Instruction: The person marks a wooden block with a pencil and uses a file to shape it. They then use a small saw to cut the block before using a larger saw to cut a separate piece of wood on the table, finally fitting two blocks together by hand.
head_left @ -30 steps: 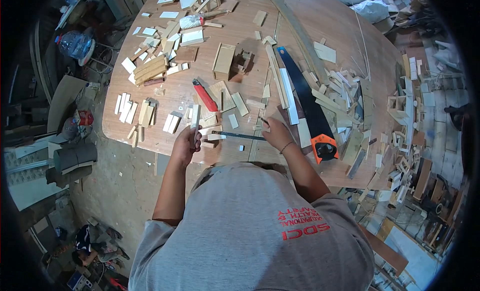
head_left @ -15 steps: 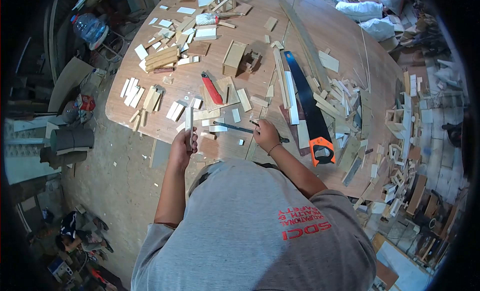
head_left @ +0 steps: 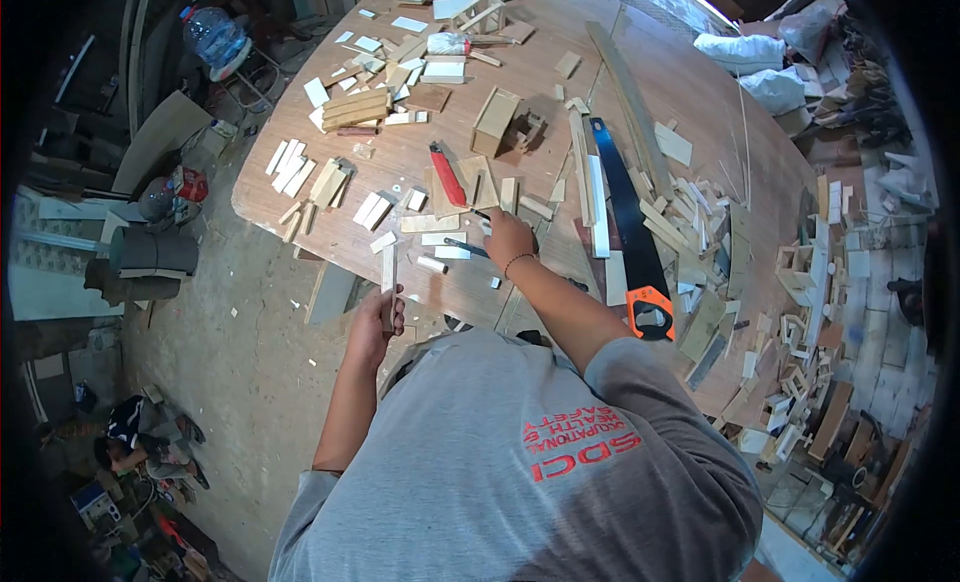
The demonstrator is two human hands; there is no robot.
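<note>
My left hand [head_left: 380, 315] is closed around a narrow wood strip [head_left: 389, 270], which stands up from the fist at the table's front edge. My right hand [head_left: 512, 240] has its fingers closed on a thin dark pencil-like stick [head_left: 480, 214]; its exact kind is too small to tell. Under that hand a long dark narrow tool [head_left: 464, 246] lies on the table, partly covered. Just beyond, a red-handled tool [head_left: 447, 174] rests at a thin square board [head_left: 482, 177]. Small wood blocks [head_left: 431, 223] lie between my hands.
A handsaw [head_left: 627, 212] with an orange handle [head_left: 650, 312] lies to the right, beside long strips [head_left: 598, 207]. Stacked offcuts [head_left: 357, 109] and a small wooden box [head_left: 495, 120] are farther back on the table [head_left: 560, 92]. Someone [head_left: 150, 442] sits on the floor at lower left.
My right hand has moved forward and left over the dark narrow tool, still with the thin stick. My left hand keeps the wood strip, now slightly lower. The whole view has shifted.
</note>
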